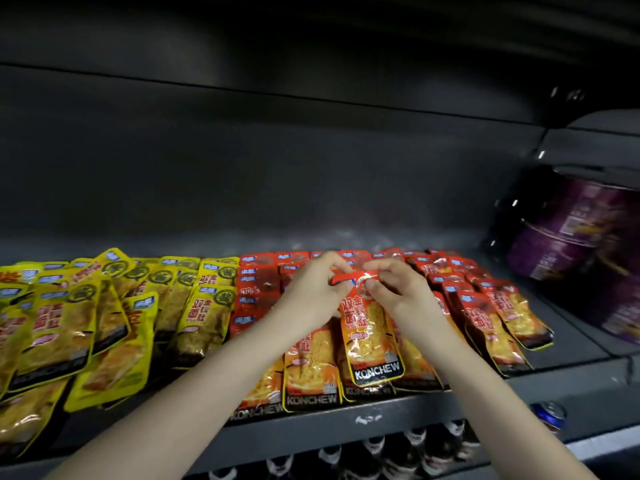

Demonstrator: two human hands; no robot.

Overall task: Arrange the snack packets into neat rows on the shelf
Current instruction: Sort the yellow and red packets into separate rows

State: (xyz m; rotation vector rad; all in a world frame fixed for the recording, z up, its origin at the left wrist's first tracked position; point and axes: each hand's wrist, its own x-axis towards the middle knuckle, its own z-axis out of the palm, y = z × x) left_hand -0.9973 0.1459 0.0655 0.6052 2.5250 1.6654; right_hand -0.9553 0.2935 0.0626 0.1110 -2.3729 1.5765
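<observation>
— As we look down at the dark shelf (pixel 381 422), what do our hands hold?

— We pinch the top edge of one red packet (pixel 370 336) between both hands. Our left hand (pixel 313 292) has its fingers closed on the left corner, and our right hand (pixel 398 292) is closed on the right corner.

— Where does this packet lie?

— It lies over the other red packets (pixel 498 310), in the middle of the shelf, with its bottom edge near the front.

— And beside them?

— We see yellow packets (pixel 86 317) on the left, overlapping and tilted. On the right, well apart, purple bowls (pixel 571 237) stand stacked.
</observation>
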